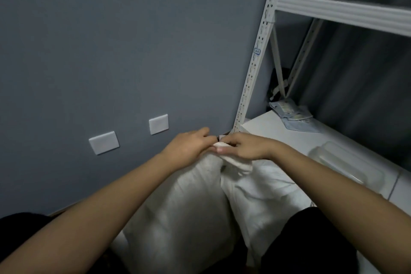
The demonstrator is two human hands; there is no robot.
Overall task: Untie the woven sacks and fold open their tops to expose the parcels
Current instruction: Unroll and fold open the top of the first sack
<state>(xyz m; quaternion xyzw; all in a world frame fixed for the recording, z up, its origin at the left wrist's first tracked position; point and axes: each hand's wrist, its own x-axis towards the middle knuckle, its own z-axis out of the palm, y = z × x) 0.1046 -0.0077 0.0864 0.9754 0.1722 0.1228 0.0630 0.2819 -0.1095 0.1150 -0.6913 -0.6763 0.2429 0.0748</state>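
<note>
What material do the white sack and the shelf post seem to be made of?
Sack: probably woven plastic cloth, matte white; it creases softly, though the weave is too blurred to see. Shelf post: likely painted metal, white, with rows of punched holes.

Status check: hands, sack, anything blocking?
Left hand and right hand both grip the sack at its bunched neck. Top closed, no parcels showing. Nothing blocking.

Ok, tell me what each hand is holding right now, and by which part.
Both hands hold the white woven sack at its bunched, tied neck: the left hand and right hand pinch the gathered top.
</note>
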